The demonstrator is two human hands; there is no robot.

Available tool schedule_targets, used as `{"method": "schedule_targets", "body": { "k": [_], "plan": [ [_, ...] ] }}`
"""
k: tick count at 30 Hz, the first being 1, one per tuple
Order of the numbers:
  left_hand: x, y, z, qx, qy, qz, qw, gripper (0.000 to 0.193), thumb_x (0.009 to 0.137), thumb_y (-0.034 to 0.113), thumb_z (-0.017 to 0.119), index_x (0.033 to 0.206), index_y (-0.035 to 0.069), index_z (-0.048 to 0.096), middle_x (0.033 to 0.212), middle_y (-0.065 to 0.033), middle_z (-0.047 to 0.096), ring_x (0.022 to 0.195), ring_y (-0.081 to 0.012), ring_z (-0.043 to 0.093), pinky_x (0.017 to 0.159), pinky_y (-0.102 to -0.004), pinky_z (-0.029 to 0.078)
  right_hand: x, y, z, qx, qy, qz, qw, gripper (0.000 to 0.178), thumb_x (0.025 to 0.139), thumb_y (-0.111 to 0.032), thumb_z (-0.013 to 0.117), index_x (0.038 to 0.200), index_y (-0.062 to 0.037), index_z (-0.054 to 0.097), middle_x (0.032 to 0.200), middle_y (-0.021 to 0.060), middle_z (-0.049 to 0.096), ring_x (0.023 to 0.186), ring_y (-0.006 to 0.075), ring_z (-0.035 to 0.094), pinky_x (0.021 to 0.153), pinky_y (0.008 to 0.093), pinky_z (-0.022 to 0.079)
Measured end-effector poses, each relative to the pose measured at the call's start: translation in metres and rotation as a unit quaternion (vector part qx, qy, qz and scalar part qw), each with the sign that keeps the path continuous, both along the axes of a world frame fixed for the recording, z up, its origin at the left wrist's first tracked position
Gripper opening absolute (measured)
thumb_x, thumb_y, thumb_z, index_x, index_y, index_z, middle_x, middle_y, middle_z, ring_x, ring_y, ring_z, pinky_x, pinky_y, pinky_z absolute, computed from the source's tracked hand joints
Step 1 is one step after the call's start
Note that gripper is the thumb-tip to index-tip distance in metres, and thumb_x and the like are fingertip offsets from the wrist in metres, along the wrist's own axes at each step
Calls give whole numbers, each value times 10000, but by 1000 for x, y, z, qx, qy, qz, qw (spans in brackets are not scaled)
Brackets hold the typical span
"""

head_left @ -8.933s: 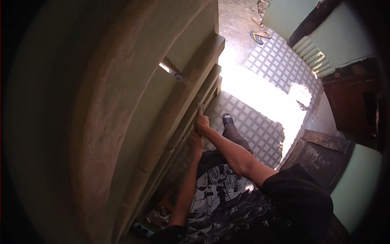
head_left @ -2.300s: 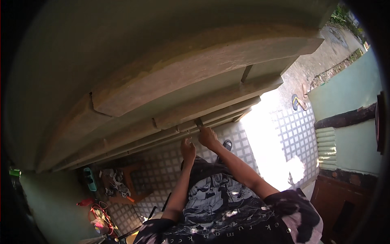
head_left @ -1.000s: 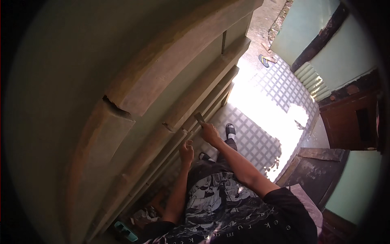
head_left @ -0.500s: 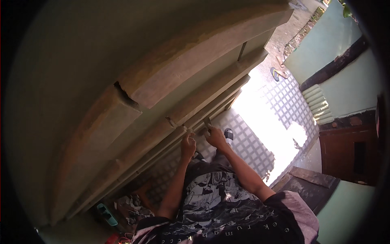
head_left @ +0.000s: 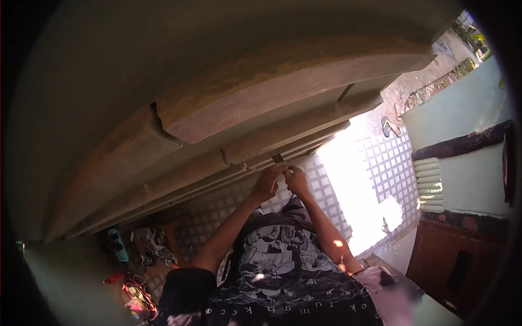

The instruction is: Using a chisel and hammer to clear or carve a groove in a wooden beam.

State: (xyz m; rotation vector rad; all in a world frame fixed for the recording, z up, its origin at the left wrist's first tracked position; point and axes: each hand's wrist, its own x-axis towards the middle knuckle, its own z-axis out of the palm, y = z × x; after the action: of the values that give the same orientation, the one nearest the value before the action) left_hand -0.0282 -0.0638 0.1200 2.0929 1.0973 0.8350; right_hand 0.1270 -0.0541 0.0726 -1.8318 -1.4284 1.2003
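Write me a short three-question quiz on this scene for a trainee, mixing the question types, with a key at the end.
1. True or false: the left hand and the right hand are close together near the flat tool.

2. Which pattern shows on the floor?
A) dots
B) a grid
C) wavy lines

3. Fill in the blank: the dark sandal at the upper right of the head view has a ____ strap.

Key: 1. True. 2. B. 3. Yellow.
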Motion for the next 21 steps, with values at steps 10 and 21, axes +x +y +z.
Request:
{"method": "schedule_targets", "body": {
  "k": [10, 21],
  "plan": [
    [28, -20, -89, -512, -203, 355, 755, 356, 873, 303, 530, 1120, 48, 557, 976, -96, 627, 858, -226, 612, 743, -376, 492, -1, 4, 3, -154, 176, 31, 972, 373, 910, -324, 534, 865, 41, 594, 650, 143, 593, 528, 255, 604, 494, 382, 485],
    [43, 34, -106, -618, -350, 274, 648, 496, 949, 525, 396, 962, 79, 612, 783, -66, 612, 666, -183, 562, 576, -333, 446, 3, 9, 17, -325, 379, -27, 866, 269, 932, -309, 504, 794, -88, 438, 581, 34, 471, 411, 153, 459, 351, 302, 363]
  ]
}}
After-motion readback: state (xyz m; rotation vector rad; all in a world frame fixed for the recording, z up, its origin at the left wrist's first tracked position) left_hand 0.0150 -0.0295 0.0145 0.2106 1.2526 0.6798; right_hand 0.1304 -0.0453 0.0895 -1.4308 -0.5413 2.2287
